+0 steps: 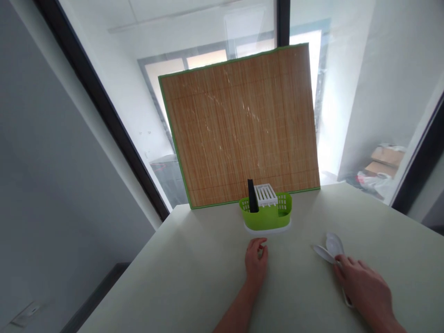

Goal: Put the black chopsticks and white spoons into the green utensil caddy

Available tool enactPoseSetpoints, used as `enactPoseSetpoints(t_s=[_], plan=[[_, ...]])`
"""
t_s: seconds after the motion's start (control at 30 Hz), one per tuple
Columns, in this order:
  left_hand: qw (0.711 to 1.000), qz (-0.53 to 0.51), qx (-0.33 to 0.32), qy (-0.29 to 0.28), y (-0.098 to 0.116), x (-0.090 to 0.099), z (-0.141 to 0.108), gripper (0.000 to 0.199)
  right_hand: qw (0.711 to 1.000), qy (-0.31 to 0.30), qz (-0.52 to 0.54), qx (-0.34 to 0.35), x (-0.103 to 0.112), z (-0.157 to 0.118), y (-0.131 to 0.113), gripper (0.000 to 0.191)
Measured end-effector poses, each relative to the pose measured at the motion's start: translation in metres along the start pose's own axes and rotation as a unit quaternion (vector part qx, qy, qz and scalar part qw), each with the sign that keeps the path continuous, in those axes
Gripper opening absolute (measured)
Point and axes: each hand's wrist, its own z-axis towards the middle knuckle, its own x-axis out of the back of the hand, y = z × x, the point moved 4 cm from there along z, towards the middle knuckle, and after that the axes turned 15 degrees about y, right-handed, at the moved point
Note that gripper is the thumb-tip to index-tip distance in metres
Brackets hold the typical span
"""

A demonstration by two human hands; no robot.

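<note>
A green basket [265, 218] with a white base stands toward the back of the table. It holds a white slatted piece [266, 195] and a black upright object [253, 196]. My left hand [256, 260] rests just in front of the basket, fingers curled but apart, with nothing between them. On the right, my right hand [362, 284] is closed on white spoons. One spoon bowl [334, 243] points away from me and another, narrower one [323, 253] points left. Their handles are partly hidden under my hand.
A bamboo mat [239, 129] with green edging leans upright against the glass behind the basket. The pale table [180, 277] reaches to the glass. Beyond the glass at right are cardboard boxes [388, 155] and plastic bags.
</note>
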Motion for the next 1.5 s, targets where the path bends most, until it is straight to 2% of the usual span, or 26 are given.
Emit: enactPoseSetpoints(t_s=[0.1,0.2,0.27,0.37,0.47,0.6,0.7,0.87,0.97,1.1,1.2,1.33,1.5], plan=[[1.0,0.002,0.003,0.0,-0.001,0.001,-0.001,0.024,1.0,-0.019,0.018,-0.014,-0.002,0.001,-0.001,0.026],[1.0,-0.019,0.022,0.004,-0.001,0.001,-0.002,0.02,0.993,-0.046,0.065,-0.084,0.005,0.009,-0.001,0.028],[0.998,-0.049,0.049,0.005,0.003,0.0,-0.003,0.02,0.982,-0.058,0.13,-0.127,0.013,0.018,-0.008,0.03],[0.993,-0.1,0.066,-0.01,0.021,-0.002,-0.004,0.03,0.95,-0.045,0.284,-0.123,0.027,0.035,-0.036,0.031],[0.991,-0.128,0.028,-0.028,0.05,0.0,-0.002,0.038,0.899,-0.031,0.429,-0.08,0.035,0.048,-0.077,0.028],[0.994,-0.087,-0.064,-0.011,0.077,0.012,0.004,0.018,0.851,-0.014,0.522,-0.054,0.03,0.052,-0.117,0.025],[0.991,-0.045,-0.126,-0.013,0.083,0.018,0.003,0.016,0.823,-0.011,0.562,-0.08,0.019,0.049,-0.128,0.024],[0.984,-0.01,-0.18,-0.014,0.09,0.026,0.011,0.016,0.798,-0.026,0.592,-0.109,0.015,0.042,-0.131,0.023],[0.977,-0.003,-0.211,0.017,0.112,0.04,0.045,0.018,0.798,-0.039,0.592,-0.104,0.017,0.038,-0.132,0.023],[0.967,-0.02,-0.223,0.119,0.146,0.068,0.125,0.023,0.825,-0.02,0.561,-0.069,0.018,0.034,-0.132,0.021],[0.956,-0.018,-0.24,0.166,0.157,0.075,0.181,0.026,0.842,-0.014,0.538,-0.042,0.016,0.033,-0.134,0.019],[0.957,0.049,-0.253,0.134,0.141,0.054,0.225,0.025,0.862,-0.008,0.507,-0.011,0.015,0.032,-0.138,0.019],[0.963,0.167,-0.199,0.068,0.093,0.024,0.237,0.027,0.87,-0.01,0.494,0.013,0.013,0.031,-0.141,0.019]])
